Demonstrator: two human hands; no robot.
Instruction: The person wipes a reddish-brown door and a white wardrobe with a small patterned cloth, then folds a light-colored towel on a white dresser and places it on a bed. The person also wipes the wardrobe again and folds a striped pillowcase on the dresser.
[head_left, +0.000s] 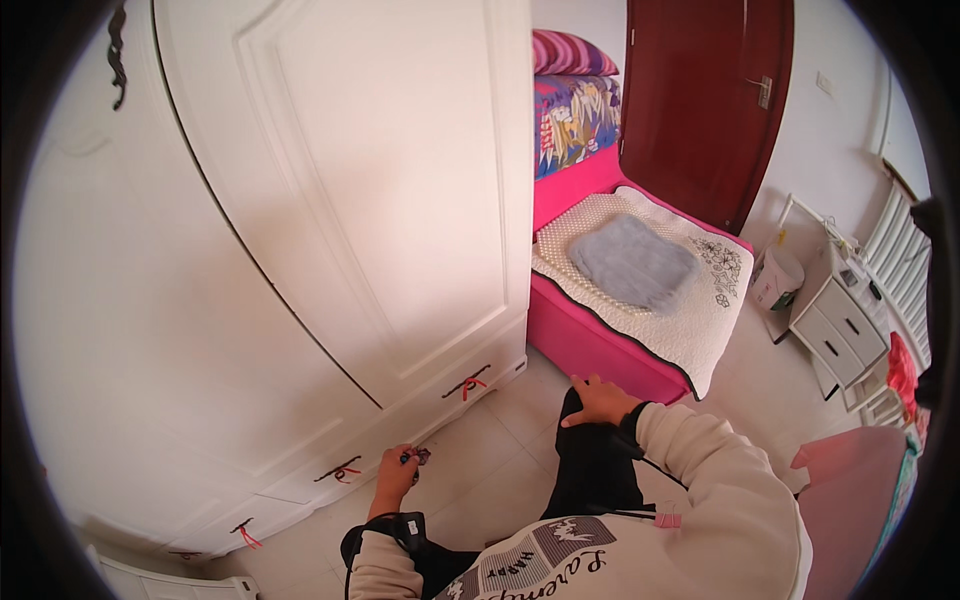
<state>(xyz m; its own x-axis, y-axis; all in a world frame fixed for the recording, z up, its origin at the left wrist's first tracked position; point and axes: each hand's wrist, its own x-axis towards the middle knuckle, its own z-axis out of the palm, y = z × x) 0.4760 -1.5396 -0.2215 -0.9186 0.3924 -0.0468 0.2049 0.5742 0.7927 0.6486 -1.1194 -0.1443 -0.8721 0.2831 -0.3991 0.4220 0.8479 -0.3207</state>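
Low in front of the wardrobe (pixel 400 200), my left hand (pixel 393 478) is closed around a small dark and reddish object (pixel 417 456) whose kind I cannot make out. It is close to the wardrobe's bottom drawers, which have dark handles; a red ribbon (pixel 344 473) hangs from the nearest handle. My right hand (pixel 605 402) rests on my bent knee in black trousers (pixel 597 470), fingers apart and holding nothing. A black band circles each wrist.
A pink sofa (pixel 600 330) with a quilted cover and grey fluffy cushion (pixel 635 262) stands beyond the wardrobe, before a dark red door (pixel 690 110). At right are a white bucket (pixel 778 277), a small drawer cabinet (pixel 838 325) and a pink cloth (pixel 850 490).
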